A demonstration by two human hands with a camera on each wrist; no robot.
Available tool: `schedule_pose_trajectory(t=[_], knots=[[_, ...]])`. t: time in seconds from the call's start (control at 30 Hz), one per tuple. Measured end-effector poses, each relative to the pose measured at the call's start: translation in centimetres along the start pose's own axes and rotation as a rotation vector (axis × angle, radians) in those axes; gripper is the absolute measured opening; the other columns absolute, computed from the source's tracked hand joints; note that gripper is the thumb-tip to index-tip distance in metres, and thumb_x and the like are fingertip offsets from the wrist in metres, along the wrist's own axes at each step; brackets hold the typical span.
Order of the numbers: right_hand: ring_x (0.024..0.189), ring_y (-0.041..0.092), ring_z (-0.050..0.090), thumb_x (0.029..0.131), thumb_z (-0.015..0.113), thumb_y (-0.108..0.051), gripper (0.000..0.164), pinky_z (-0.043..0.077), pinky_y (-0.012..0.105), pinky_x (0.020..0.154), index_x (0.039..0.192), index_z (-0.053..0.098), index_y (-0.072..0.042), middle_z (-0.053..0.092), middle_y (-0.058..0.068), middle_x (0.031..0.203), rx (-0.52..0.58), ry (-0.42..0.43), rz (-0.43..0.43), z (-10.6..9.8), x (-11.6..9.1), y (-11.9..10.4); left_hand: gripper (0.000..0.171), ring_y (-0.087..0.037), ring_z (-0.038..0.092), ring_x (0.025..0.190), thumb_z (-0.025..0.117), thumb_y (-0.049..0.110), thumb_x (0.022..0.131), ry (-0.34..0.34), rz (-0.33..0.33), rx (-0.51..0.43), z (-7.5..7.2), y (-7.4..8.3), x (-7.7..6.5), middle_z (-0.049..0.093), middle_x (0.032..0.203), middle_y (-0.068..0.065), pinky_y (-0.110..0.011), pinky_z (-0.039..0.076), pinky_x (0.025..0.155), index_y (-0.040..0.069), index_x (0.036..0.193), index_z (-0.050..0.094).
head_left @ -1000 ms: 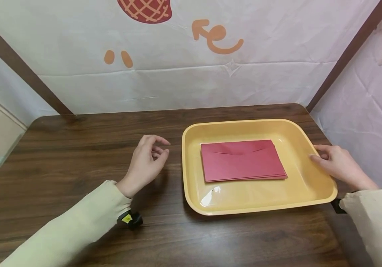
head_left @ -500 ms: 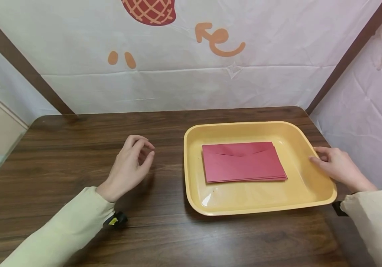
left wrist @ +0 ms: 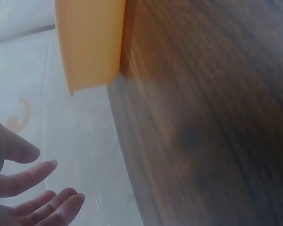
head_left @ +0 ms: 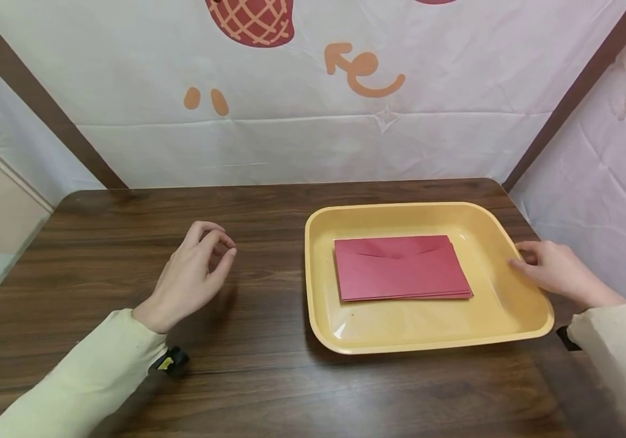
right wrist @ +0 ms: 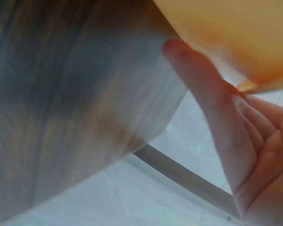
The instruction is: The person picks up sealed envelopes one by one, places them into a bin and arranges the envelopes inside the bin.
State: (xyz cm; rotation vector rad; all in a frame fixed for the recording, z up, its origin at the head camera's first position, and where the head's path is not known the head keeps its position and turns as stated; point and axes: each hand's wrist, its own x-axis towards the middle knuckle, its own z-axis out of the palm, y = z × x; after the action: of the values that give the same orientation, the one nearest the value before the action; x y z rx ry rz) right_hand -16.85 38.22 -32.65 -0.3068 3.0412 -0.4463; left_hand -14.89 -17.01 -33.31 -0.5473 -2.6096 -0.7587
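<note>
A shallow yellow plastic tray (head_left: pixel 417 344) with rounded corners sits on the right half of the table. Inside it lies a small stack of red envelopes (head_left: pixel 403 267), the top one with its flap side up. At the tray's right edge my right hand (head_left: pixel 559 274) pinches the rim, thumb over the inner side and fingers outside. The right wrist view shows that hand (right wrist: pixel 254 150) close against the tray wall (right wrist: pixel 236 37). Left of the tray, my left hand (head_left: pixel 189 274) hovers over the table with loosely bent fingers and nothing in them.
The dark wood-grain table (head_left: pixel 269 389) ends at the back against a white printed cloth (head_left: pixel 302 146). Another pale cloth (head_left: pixel 614 176) hangs at the right side. Brown frame posts (head_left: pixel 570 100) stand at the back corners.
My left hand has moved leftward, away from the tray. My right hand stays at the tray's right rim. The head view has shifted slightly; tray and envelopes look unmoved.
</note>
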Motion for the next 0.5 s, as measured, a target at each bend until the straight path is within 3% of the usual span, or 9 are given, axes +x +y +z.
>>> schedule_pose_trajectory(t=[0.17,0.37,0.5], knots=[[0.059,0.012,0.053,0.093,0.06,-0.021,0.033,0.042,0.031,0.056,0.105,0.063,0.01,0.062,-0.002,0.066,-0.093,-0.072,-0.029,-0.7,0.6,0.0,0.004,-0.02,0.066,0.083,0.058,0.01,0.093,-0.042,0.007,0.003,-0.2,0.3,0.6,0.049,0.116,-0.011,-0.037,0.05,0.065,0.007,0.094,0.061],[0.065,0.016,0.055,0.096,0.055,-0.035,0.044,0.045,0.037,0.061,0.105,0.063,0.007,0.06,-0.004,0.066,-0.157,-0.112,-0.008,-1.5,0.6,-0.1,0.018,-0.021,0.066,0.088,0.052,0.022,0.099,-0.086,-0.015,-0.004,-0.1,0.9,1.2,0.049,0.117,-0.01,-0.042,0.051,0.07,0.007,0.098,0.062],[0.063,0.018,0.054,0.096,0.055,-0.035,0.037,0.042,0.037,0.058,0.097,0.065,0.001,0.057,-0.003,0.064,-0.21,-0.064,0.004,-2.2,0.1,-0.8,0.032,-0.025,0.064,0.092,0.043,0.031,0.102,-0.126,-0.024,0.011,-0.1,1.4,1.8,0.049,0.12,-0.01,-0.044,0.05,0.073,0.006,0.108,0.061]])
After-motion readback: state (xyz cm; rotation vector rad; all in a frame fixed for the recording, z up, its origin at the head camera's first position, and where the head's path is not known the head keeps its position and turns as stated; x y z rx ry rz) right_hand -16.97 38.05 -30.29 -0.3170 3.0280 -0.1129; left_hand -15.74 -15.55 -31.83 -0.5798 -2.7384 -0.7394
